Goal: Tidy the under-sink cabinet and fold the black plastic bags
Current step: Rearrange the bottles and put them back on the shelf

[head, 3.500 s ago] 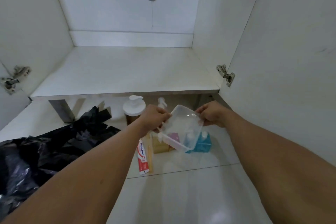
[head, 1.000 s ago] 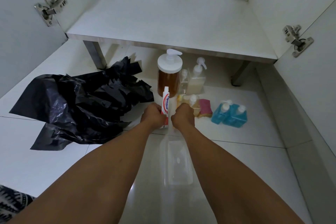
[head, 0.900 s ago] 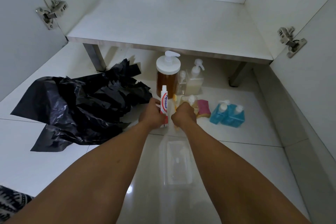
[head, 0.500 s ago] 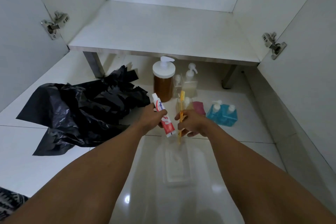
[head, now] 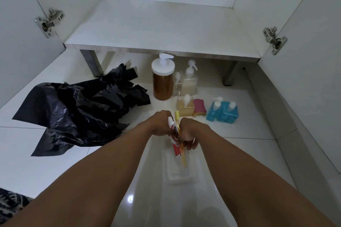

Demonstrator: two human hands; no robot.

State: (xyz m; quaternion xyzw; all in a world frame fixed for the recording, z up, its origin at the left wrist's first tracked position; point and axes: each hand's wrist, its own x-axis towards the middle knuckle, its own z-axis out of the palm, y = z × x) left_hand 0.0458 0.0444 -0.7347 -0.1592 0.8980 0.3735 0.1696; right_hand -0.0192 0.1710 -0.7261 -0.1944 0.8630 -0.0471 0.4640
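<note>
White floor tiles run up to the under-sink cabinet, whose doors stand open in the head view. Both hands meet just above a clear tray on the floor. The left hand has its grip curled round a toothpaste tube, and the right hand pinches a yellow toothbrush. Both things slant down into the tray. The tray looks shallow and light, so long items let go at a tilt could slide over its rim or nudge it along the glossy tiles. The tube and brush lie pressed together and might snag. The black plastic bags lie crumpled on the floor, left of the left hand's grip, well apart and not yet folded. Pump bottles stand beyond the hands.
</note>
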